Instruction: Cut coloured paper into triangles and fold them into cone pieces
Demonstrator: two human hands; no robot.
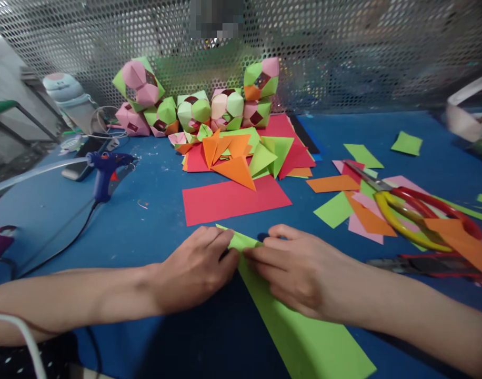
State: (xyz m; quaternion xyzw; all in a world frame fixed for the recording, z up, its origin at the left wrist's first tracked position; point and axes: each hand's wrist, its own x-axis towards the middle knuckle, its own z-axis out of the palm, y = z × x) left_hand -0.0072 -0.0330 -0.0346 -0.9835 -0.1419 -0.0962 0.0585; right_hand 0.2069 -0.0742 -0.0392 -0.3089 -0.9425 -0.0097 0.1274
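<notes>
A long strip of green paper (304, 337) runs slantwise over the blue table in front of me, its far end turned over in a fold. My left hand (201, 260) pinches the folded end from the left, thumb and fingers together on it. From the right, my right hand (292, 268) closes its fingertips on the same fold, its palm over part of the strip. Just beyond both hands lies a flat red paper rectangle (233, 200). Behind that, folded orange pieces (233, 158) and green pieces (278, 152) are heaped on red sheets.
Several folded-paper balls (193, 110) are stacked against the perforated metal panel (343, 63). At left are a blue glue gun (104, 173) with its cord, a phone (83, 160) and a bottle (69, 100). Scissors (399, 210), pliers (414, 265) and paper scraps lie at right.
</notes>
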